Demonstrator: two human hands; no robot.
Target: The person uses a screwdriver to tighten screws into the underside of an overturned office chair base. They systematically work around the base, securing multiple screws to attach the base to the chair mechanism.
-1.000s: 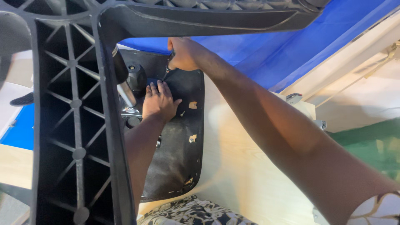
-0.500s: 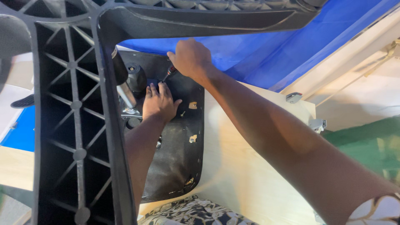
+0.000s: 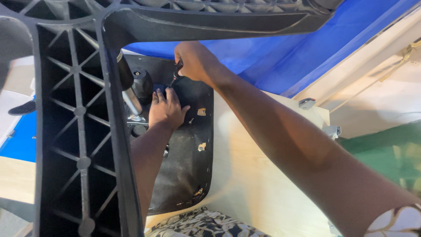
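My left hand (image 3: 165, 109) lies flat, fingers spread, on the black underside of a chair seat (image 3: 186, 171), close to the metal mechanism and gas column (image 3: 131, 98). Just above it, my right hand (image 3: 195, 59) is closed around a small dark-handled tool (image 3: 176, 72) whose tip points down at the seat plate beside my left fingertips. A black ribbed plastic chair base leg (image 3: 79, 131) runs down the left of the view, and another leg (image 3: 210, 22) crosses the top. Part of the mechanism is hidden behind the leg.
A pale wooden board (image 3: 254, 175) lies under the seat, with blue sheeting (image 3: 263, 57) behind it. Small metal brackets (image 3: 307, 103) sit at the board's right edge. Patterned fabric (image 3: 206, 224) shows at the bottom. A green surface (image 3: 386, 153) is at the right.
My right hand has shifted slightly with the tool, turning at the wrist above the seat plate. My left hand has stayed flat on the seat.
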